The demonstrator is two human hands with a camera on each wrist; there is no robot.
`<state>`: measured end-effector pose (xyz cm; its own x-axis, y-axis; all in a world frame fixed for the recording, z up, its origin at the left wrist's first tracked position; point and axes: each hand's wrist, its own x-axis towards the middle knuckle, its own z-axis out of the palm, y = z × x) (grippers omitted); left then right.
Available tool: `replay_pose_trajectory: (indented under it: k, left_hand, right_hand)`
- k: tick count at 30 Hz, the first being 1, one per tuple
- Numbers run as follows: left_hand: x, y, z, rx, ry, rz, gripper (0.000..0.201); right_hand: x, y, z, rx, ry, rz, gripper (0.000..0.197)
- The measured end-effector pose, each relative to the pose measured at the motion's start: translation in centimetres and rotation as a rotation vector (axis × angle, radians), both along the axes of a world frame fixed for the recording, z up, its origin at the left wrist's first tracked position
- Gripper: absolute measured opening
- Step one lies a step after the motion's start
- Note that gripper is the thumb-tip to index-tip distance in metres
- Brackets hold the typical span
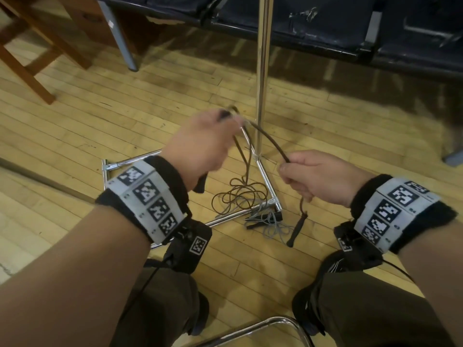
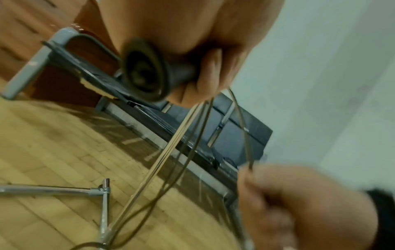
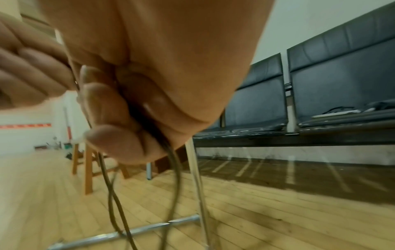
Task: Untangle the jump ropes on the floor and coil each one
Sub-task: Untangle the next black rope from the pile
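A brown jump rope (image 1: 269, 140) spans between my two hands above the wooden floor. My left hand (image 1: 208, 139) grips one black handle (image 2: 147, 74) together with several hanging strands (image 2: 188, 145) of the rope. My right hand (image 1: 308, 176) is curled round the rope (image 3: 174, 170). Below the right hand, the rope's other black handle (image 1: 298, 229) dangles down to the floor. The rest of the brown rope lies in a loose tangle (image 1: 238, 194) over a chrome bar. A grey rope (image 1: 275, 227) with black handles (image 1: 260, 217) lies bunched beside it.
A chrome pole (image 1: 263, 71) rises from a square chrome base frame (image 1: 265, 176) right behind the ropes. A row of dark seats (image 1: 325, 21) stands at the back, wooden furniture (image 1: 37, 58) at the far left. A chrome chair tube (image 1: 275, 321) curves between my knees.
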<state>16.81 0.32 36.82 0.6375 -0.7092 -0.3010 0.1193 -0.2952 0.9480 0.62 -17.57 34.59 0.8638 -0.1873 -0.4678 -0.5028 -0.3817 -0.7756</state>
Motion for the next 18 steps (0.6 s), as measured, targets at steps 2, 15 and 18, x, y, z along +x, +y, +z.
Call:
replay_pose_trajectory:
  k: [2,15,18]
  left_hand:
    - [1.2,0.6,0.7,-0.155,0.107,0.213,0.019]
    - [-0.5,0.3,-0.9,0.128,-0.388,0.070,0.057]
    - [-0.6,0.1,-0.9,0.115,-0.424,0.149,0.067]
  right_hand:
    - [-0.6,-0.7,-0.2,-0.010,0.039,-0.034,0.032]
    - [0.7,0.4,1.2,-0.155,0.030,0.097,0.038]
    - [0.6,0.7,1.4,-0.261,0.110,0.157,0.039]
